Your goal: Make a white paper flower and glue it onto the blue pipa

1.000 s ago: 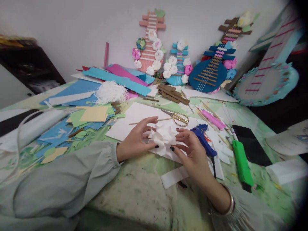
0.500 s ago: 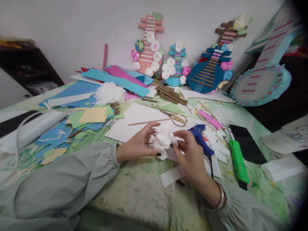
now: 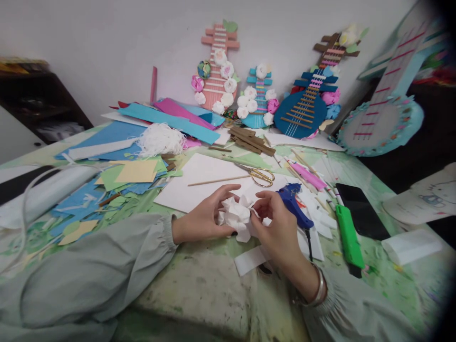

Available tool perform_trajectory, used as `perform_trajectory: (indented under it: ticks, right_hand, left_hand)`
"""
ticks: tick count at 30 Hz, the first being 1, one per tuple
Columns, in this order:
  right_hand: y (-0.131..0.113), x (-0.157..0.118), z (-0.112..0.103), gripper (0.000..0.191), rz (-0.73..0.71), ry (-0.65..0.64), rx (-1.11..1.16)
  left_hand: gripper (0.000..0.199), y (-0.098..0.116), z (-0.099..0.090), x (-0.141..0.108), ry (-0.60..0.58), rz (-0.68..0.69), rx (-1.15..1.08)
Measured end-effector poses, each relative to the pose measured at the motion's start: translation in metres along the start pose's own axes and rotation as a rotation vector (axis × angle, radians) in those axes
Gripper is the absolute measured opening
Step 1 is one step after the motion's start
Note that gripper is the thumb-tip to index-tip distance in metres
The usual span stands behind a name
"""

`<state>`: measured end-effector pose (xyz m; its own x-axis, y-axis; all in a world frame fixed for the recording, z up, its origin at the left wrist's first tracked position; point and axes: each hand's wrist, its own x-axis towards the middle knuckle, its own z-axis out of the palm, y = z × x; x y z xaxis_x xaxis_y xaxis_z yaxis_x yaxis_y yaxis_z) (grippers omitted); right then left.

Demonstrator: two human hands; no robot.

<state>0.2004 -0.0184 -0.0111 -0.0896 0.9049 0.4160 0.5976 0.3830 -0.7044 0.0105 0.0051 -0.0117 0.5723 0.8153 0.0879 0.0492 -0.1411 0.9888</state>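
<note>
White flower point(image 3: 235, 214) – btwn L/R fingers point(image 3: 266, 195)

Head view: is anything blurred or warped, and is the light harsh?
Head view, right: black corners, and the pale blue lute looks stretched and soft; head view, middle: the white paper flower is slightly blurred; head view overall: light seems even, with a small glint on the bracelet.

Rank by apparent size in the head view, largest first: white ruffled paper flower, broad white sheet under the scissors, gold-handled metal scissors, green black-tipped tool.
1. Broad white sheet
2. White paper flower and green tool: too alike to rank, the flower being partly hidden
3. Gold-handled scissors
</note>
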Motion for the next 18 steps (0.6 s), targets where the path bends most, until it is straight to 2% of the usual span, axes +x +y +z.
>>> perform_trajectory:
  ticks: [3,5,8,10,13,18]
  right_hand:
    - [-0.001,-0.001,0.000,0.032,0.008,-0.012,0.039]
    - [-0.002,-0.001,-0.001,0.031,0.039,-0.033,0.164]
    - [-0.002,-0.001,-0.003,0.025,0.086,-0.065,0.432]
    - [-0.001,0.000,-0.006,0.020,0.106,-0.053,0.501]
    - [-0.003,0.001,-0.010,0.013,0.142,-0.054,0.396]
    - [-0.010,-0.001,-0.007,0.013,0.112,-0.254,0.210]
  left_hand:
    - [0.086,-0.003,0.001,0.000,-0.002,0.032,0.074]
    - [0.084,-0.003,0.000,0.000,0.018,0.016,0.085]
    - [0.084,-0.002,-0.002,0.002,0.049,-0.016,-0.026]
    - [0.084,0.000,-0.004,0.003,0.070,-0.028,-0.162]
    - [0.081,0.004,-0.005,0.005,0.122,-0.029,-0.301]
    - [0.077,0.006,-0.003,0.005,0.176,-0.011,-0.346]
